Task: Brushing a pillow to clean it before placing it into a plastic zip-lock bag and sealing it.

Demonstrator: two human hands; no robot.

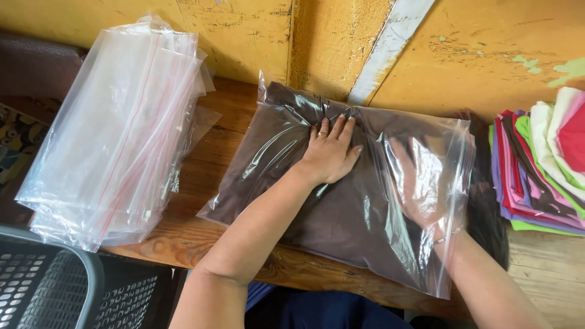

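At a worn wooden table point(201, 183), I press my left hand point(329, 152) flat, fingers spread and a ring showing, on top of a clear plastic bag point(359, 201) holding a folded dark brown cloth point(341, 219). My right hand point(420, 183) is slipped inside the bag's open end, palm open against the cloth, seen through the film. The bag lies at the middle of the table, against the yellow wall point(487, 55). Left of the bag sits a stack of empty clear bags point(116, 134); right of it, a pile of folded coloured cloths point(542, 164). A grey plastic crate point(55, 286) stands below the empty bags.
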